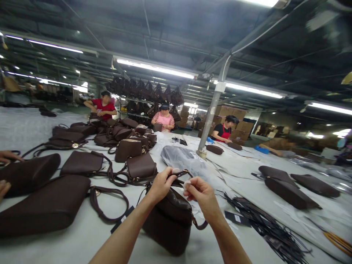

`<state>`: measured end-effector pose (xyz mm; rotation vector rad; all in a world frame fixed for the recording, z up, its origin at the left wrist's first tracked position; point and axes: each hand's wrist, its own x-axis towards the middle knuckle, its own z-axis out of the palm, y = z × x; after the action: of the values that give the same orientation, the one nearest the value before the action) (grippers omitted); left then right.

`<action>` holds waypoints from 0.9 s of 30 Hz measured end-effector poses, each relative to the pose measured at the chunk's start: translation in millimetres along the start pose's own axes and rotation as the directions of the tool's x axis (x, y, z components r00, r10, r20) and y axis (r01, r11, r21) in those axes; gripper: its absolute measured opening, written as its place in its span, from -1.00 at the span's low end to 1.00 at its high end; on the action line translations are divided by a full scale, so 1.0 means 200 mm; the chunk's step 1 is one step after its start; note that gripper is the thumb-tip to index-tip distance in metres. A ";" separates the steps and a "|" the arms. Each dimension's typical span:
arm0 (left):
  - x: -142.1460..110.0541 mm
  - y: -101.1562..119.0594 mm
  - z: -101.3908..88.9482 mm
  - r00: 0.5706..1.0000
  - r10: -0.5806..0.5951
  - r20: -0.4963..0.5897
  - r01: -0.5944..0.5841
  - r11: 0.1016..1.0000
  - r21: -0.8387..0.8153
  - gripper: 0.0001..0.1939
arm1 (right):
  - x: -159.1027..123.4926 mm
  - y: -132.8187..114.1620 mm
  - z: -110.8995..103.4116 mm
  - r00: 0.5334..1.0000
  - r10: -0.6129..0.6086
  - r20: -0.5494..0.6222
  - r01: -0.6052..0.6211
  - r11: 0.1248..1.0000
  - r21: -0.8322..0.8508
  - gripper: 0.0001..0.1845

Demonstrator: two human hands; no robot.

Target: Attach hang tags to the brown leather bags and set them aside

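Note:
A dark brown handbag (167, 220) stands on the white table (82, 238) right in front of me. My left hand (161, 184) is closed round the bag's strap (180, 174) at the top. My right hand (200, 194) is just to the right of it, its fingers pinched on a small pale piece near the strap; what that piece is I cannot make out. Both forearms reach in from the bottom edge.
Several more brown bags (44, 207) lie to the left and behind. A heap of black tags with strings (264, 223) lies at right, more bags (288, 190) beyond. A metal pole (210, 117) stands mid-table beside a plastic sheet (184, 159). Another person's hands (8, 157) show at left; several workers sit far off.

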<state>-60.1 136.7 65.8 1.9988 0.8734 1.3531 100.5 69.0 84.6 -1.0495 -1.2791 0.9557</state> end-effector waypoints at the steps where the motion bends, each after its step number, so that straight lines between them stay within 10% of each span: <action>1: 0.00 0.00 0.00 1.000 -0.012 -0.009 0.012 1.000 0.002 -0.81 | -0.01 0.00 -0.04 1.000 0.002 -0.009 -0.002 1.000 0.008 -0.55; 7: 0.03 -0.03 -0.02 0.998 -0.032 -0.052 0.034 0.999 0.029 -0.70 | -0.08 -0.04 -0.43 0.962 -0.082 -0.260 0.099 0.994 0.053 -0.61; 13: 0.07 -0.05 -0.01 0.999 -0.023 -0.026 0.024 0.997 0.068 -0.64 | -0.16 0.09 -0.83 0.769 -0.332 -0.547 0.099 0.906 -0.411 -0.63; 18: 0.09 -0.06 0.00 0.999 -0.031 -0.022 0.034 0.991 0.127 -0.60 | -0.30 0.51 -0.91 0.972 -0.080 -0.219 -0.111 0.669 -0.735 -0.78; 27: 0.12 -0.03 0.02 0.998 -0.059 -0.013 0.060 0.975 0.215 -0.60 | -0.42 0.71 -1.03 0.988 0.156 -0.010 -0.111 0.655 -0.747 -0.74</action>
<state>-51.1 158.8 73.4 2.1117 1.1150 1.2780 303.4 10.5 -73.9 -1.7883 -1.7199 0.5389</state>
